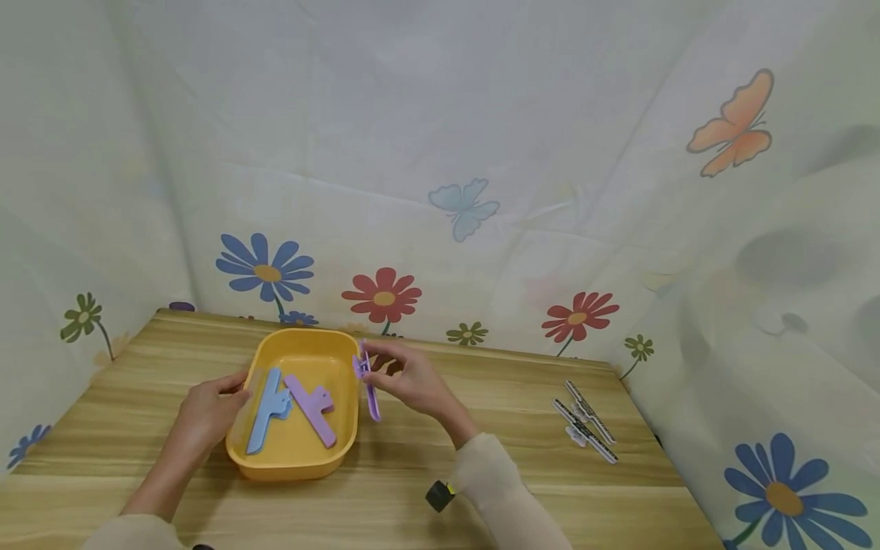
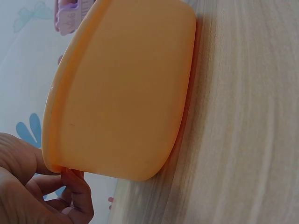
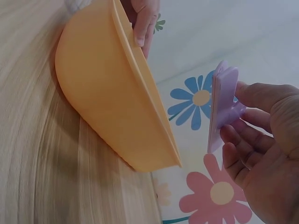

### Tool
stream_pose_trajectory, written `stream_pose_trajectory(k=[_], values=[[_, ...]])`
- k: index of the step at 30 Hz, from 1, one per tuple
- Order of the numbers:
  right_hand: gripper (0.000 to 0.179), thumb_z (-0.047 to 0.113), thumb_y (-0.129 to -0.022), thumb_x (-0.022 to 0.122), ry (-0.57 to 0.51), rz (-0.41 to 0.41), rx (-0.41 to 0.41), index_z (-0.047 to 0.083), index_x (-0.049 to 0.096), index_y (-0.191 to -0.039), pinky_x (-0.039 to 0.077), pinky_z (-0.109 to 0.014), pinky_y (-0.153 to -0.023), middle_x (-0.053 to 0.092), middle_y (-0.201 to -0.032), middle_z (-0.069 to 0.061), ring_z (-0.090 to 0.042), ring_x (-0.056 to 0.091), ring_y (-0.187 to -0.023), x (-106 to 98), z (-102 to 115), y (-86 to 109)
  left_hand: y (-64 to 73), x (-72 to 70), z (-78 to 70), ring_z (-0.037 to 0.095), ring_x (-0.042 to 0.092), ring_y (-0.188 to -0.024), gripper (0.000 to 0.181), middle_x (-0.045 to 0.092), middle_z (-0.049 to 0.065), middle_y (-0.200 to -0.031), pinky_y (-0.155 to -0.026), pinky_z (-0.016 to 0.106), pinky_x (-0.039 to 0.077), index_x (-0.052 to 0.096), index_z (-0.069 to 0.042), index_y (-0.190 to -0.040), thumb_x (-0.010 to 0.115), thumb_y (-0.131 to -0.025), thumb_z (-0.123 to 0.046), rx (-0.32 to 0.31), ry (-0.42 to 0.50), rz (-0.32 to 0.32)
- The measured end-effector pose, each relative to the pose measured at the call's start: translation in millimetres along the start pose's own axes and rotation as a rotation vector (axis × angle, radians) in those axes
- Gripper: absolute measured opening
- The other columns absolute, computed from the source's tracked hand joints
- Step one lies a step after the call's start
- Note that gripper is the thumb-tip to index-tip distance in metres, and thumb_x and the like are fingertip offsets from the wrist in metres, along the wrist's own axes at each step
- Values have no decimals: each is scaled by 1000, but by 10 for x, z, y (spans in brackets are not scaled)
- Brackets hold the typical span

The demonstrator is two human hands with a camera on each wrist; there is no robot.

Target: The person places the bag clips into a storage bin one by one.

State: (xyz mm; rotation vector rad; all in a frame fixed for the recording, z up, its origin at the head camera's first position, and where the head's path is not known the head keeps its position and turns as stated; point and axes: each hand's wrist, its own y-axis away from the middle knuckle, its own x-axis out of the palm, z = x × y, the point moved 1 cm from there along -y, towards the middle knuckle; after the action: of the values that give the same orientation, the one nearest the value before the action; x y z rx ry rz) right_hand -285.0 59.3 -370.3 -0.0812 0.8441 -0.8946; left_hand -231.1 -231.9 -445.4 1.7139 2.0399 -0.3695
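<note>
A yellow plastic basin [image 1: 296, 462] stands on the table, with a blue clip [image 1: 264, 412] and a purple clip [image 1: 312, 412] lying inside it. My left hand [image 1: 209, 412] grips the basin's left rim between thumb and fingers; the left wrist view shows its fingers [image 2: 77, 196] curled under the rim. Above the basin's right rim, my right hand [image 1: 412, 378] pinches a second purple clip [image 1: 372, 397]. In the right wrist view this long-jawed clip [image 3: 223, 102] is held apart from the basin wall [image 3: 107, 88].
Two black-and-white patterned clips [image 1: 584, 431] lie side by side at the right of the wooden table [image 1: 481, 428]. A small black object [image 1: 440, 496] is at the right sleeve. A curtain [image 1: 385, 153] with flowers and butterflies hangs behind the table.
</note>
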Motion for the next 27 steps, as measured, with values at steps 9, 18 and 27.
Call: stream_pose_trajectory(k=[9, 18, 27], values=[[41, 5, -85, 67, 3, 12, -10, 1, 57, -125, 51, -30, -77, 62, -109, -14, -30, 58, -92, 95, 58, -54, 3, 1, -3, 38, 35, -116, 52, 42, 28, -133, -94, 56, 33, 35, 2, -140, 47, -97, -24, -1, -5, 0], [41, 8, -84, 68, -5, 15, 32, 2, 58, -124, 50, -28, -77, 63, -108, -12, -18, 59, -90, 199, 36, -108, 5, 6, 5, 38, 37, -113, 51, 44, 28, -131, -93, 55, 34, 37, 2, -139, 48, -96, -23, 25, -13, -8], [42, 12, -85, 69, -19, -2, 51, 5, 58, -125, 51, -31, -76, 64, -106, -8, -17, 58, -90, 328, -207, -151, 11, 0, 0, 38, 36, -114, 51, 43, 28, -131, -94, 56, 33, 37, 2, -139, 48, -96, -22, 24, -4, -9]])
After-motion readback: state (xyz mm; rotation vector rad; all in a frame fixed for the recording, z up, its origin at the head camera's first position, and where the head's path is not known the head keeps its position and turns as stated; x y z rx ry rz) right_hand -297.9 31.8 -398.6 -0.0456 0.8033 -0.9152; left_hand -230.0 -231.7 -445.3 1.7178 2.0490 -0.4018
